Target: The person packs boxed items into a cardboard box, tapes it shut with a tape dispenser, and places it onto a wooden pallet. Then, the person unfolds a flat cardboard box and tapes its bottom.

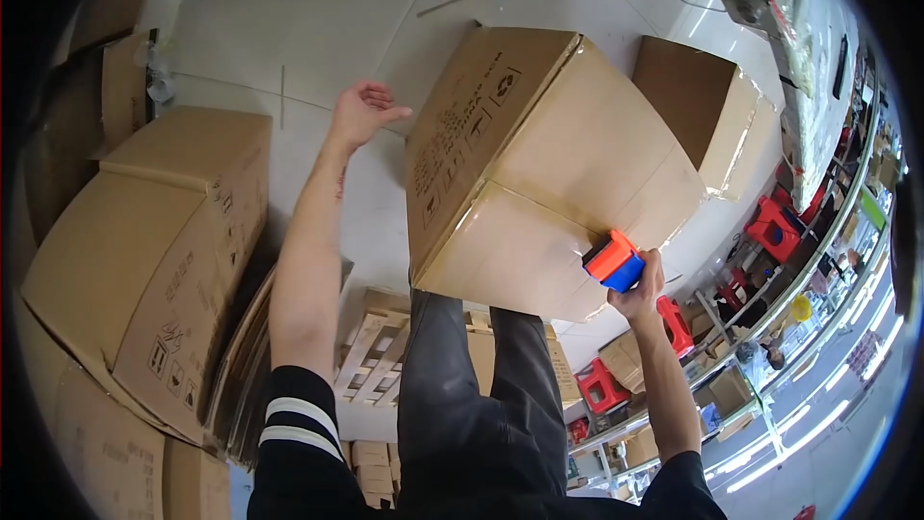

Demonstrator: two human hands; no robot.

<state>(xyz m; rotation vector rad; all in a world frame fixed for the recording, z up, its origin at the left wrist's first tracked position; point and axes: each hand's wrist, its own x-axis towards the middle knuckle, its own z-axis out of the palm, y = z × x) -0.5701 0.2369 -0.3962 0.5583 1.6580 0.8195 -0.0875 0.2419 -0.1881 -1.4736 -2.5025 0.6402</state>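
A large brown cardboard box (577, 164) stands on the floor in front of my legs, with dark printing on its left side and shiny tape along its edges. My right hand (639, 295) is closed around an orange and blue tape dispenser (616, 262), held against or just over the near right part of the box; contact is unclear. To the left of the box, my left hand (366, 116) is in the air above the floor, holding nothing. Its thumb points toward the box and its fingers are loosely bent, apart from the thumb.
An open cardboard box (707, 116) sits behind on the right. Large printed cartons (154, 270) are stacked at the left, beside flattened cardboard. A wooden pallet (375, 347) lies near my legs. Red stools (602, 385) and loaded shelves (751, 366) line the right side.
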